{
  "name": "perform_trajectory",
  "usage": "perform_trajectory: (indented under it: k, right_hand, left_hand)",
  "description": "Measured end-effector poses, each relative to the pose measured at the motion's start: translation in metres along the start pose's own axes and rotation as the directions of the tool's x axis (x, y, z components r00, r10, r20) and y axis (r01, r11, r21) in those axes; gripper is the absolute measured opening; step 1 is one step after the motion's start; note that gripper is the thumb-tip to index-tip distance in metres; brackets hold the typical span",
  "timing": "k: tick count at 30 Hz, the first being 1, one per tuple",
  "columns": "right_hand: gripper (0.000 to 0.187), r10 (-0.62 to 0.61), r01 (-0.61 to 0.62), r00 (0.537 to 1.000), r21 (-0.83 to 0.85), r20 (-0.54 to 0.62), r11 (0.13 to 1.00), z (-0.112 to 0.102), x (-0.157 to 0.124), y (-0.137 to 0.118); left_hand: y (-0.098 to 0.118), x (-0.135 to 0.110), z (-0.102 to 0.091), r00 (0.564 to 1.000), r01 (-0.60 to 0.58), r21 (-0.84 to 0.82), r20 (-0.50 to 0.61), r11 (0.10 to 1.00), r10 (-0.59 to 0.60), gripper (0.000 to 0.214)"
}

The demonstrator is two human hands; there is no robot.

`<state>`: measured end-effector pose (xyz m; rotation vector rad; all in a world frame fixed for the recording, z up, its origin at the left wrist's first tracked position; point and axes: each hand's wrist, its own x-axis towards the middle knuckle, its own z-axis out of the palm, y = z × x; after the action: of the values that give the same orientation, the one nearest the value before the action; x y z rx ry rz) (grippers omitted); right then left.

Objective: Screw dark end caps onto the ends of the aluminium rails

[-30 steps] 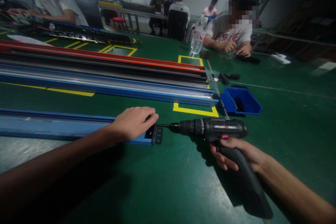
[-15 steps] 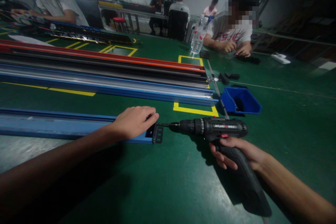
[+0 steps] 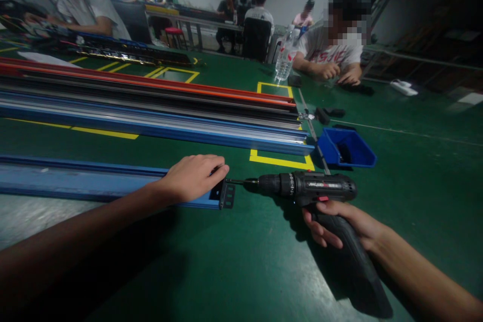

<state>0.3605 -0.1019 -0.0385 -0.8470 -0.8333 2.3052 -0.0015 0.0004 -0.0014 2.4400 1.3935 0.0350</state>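
Observation:
My right hand (image 3: 335, 224) is wrapped round the handle of a black cordless drill (image 3: 324, 186). Its long bit (image 3: 237, 181) points left and its tip meets the end of a blue metal rail (image 3: 94, 183). A black slotted bracket (image 3: 228, 196) sits on that end. My left hand (image 3: 196, 177) is closed over the rail's end beside the bracket, fingers curled down and thumb along the near side. The exact contact between bit and bracket is partly hidden by the left fingers.
Beyond lie several long rails, blue (image 3: 226, 137), black and orange (image 3: 151, 79). A blue bin (image 3: 347, 147) stands at the right, with black parts inside. Clear plastic bottles (image 3: 285, 55) stand farther back. A co-worker (image 3: 332, 55) sits across the green table (image 3: 226, 271).
The whole view has shifted slightly downward in the frame. Both hands, the drill and the rail keep the same places relative to each other.

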Motion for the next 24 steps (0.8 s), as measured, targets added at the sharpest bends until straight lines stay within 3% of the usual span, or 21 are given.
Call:
perform_trajectory:
  k: [24]
  right_hand:
    - [0.039, 0.018, -0.022, 0.999, 0.082, 0.05, 0.996, -0.0057, 0.0009, -0.0018]
  left_hand:
    - [0.0012, -0.0004, -0.0011, 1.0, -0.003, -0.019, 0.014, 1.0, 0.003, 0.04]
